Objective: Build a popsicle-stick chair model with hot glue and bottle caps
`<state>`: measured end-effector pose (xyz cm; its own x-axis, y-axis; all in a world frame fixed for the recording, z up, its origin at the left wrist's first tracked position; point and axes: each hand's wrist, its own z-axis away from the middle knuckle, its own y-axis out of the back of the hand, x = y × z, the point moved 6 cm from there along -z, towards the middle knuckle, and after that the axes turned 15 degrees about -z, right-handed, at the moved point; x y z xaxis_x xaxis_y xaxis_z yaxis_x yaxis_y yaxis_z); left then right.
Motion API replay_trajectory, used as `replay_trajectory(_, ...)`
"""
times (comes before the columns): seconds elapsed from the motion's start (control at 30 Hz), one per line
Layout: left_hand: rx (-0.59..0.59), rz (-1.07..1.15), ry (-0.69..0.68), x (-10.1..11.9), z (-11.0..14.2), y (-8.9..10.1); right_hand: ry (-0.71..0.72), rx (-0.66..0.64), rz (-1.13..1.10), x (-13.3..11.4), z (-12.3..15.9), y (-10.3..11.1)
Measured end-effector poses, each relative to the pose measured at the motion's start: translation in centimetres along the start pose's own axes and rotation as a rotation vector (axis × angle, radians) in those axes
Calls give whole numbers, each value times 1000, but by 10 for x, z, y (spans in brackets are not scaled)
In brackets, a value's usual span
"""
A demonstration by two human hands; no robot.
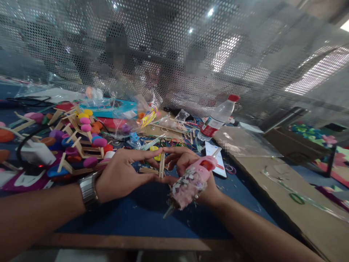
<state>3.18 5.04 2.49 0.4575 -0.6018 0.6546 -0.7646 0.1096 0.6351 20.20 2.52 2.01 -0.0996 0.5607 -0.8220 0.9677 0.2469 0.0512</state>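
Note:
My left hand, wearing a metal-banded watch, pinches a small upright piece of joined wooden craft sticks between its thumb and fingers. From the other side, my right hand touches the same sticks with its fingertips. A pink hot glue gun, crusted with pale flakes, is also held in my right hand, its nozzle slanting down to the left. Just behind my left fingers lie more wooden sticks and a yellow round piece, partly hidden.
On the left are piled stick models with coloured discs and a white plug adapter with a cable. A red-capped bottle and a phone stand and lie right of centre. Cardboard borders the right; a perforated metal screen rises behind.

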Motion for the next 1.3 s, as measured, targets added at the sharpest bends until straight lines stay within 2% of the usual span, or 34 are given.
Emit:
replay_trajectory(0.23,-27,5,27,3,1,-1,9,-2,11,2,1,3)
replay_trajectory(0.57,-73,9,-48,7,0,-3,-9,23,-18,6,0,6)
replay_trajectory(1.0,-83,101,40,3,1,-6,-27,33,-15,7,2,6)
replay_trajectory(1.3,-137,172,123,1,3,-11,-11,28,-38,5,2,4)
